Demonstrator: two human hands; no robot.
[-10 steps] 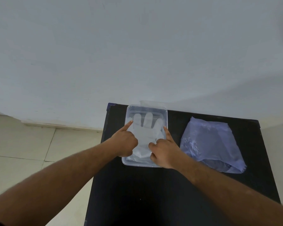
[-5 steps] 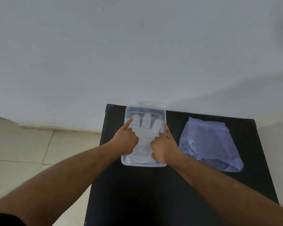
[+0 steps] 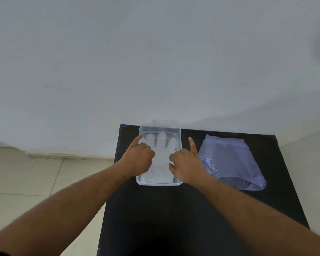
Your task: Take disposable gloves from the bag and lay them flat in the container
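Observation:
A clear plastic container (image 3: 178,133) stands at the back of the black table (image 3: 174,218). A translucent white glove (image 3: 162,150) lies spread flat inside it, fingers pointing away from me. My left hand (image 3: 138,157) rests on the glove's left side, index finger stretched along the container's left wall, other fingers curled. My right hand (image 3: 186,163) hovers over the container's right rim, index finger pointing forward outside the wall, holding nothing. A crumpled bluish plastic bag (image 3: 231,161) lies to the right of the container.
A white wall rises right behind the table. Pale floor tiles (image 3: 35,182) lie to the left, below the table's left edge. A clear lid or sheet (image 3: 166,122) leans behind the container against the wall.
My right hand has lifted off the glove and shifted right, its index finger now outside the container's right wall. The left hand has barely moved.

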